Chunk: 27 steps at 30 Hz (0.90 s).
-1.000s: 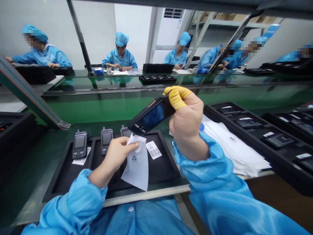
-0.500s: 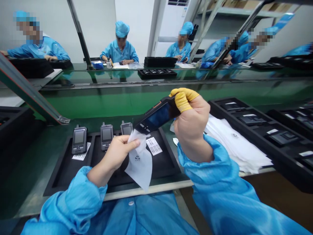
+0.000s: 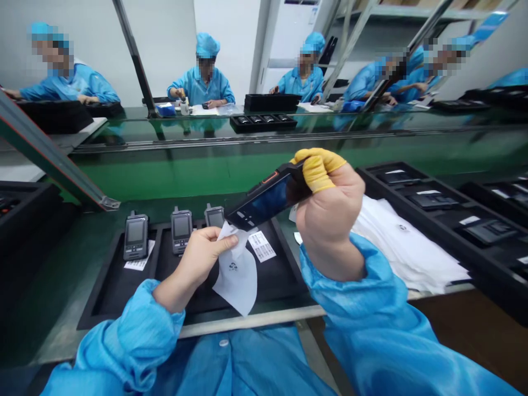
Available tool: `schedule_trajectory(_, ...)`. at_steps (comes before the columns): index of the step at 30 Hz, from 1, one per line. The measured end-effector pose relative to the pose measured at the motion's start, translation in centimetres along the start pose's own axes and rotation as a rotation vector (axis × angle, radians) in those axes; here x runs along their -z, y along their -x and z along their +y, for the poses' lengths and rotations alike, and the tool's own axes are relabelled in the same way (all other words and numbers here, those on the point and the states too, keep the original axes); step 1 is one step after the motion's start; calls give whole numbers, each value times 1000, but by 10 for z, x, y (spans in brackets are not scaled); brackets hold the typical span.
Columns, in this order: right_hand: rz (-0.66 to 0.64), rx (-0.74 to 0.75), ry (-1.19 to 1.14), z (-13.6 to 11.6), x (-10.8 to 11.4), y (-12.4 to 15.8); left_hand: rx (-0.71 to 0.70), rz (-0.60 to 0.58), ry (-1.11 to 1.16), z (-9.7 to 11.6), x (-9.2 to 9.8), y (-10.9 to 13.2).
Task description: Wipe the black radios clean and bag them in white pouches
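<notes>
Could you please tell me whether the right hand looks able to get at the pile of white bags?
Probably not without letting go: the right hand grips a black device, though the pile of white bags lies close by, mostly in plain view.

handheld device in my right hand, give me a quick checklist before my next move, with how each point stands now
1. Right-hand grip secure on the handheld device: ok, fingers pinch its upper end.
2. Left-hand grip on the white bag: ok, thumb presses near its upper edge.
3. Device aimed at the bag: ok, tilted, lower end at the bag's upper edge.
4. Device fully inside the bag: not ok, nearly all of it shows outside.
5. Bag mouth open around the device's lower end: cannot tell, opening hidden.
</notes>
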State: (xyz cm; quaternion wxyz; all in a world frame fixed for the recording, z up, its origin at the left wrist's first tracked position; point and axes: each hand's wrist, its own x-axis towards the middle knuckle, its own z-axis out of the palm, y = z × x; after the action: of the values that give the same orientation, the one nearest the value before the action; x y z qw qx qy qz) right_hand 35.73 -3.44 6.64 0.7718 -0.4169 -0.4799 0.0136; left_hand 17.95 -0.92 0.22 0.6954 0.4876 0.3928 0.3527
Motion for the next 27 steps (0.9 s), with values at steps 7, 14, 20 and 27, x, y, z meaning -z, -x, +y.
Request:
schedule_trajectory(7,22,-15,43,-4,1,1,25,8,29,-4,-4,1)
schedule_trajectory(14,-4,-10,24,0,6,4,32,13,57,-6,-3,0)
schedule_trajectory(20,-36,7,79,-1,2,7,35,-31,32,-5,-5,3)
schedule_trajectory(27,-44,-37,50,1,-5,13,34,-74,9,-2,-4,7)
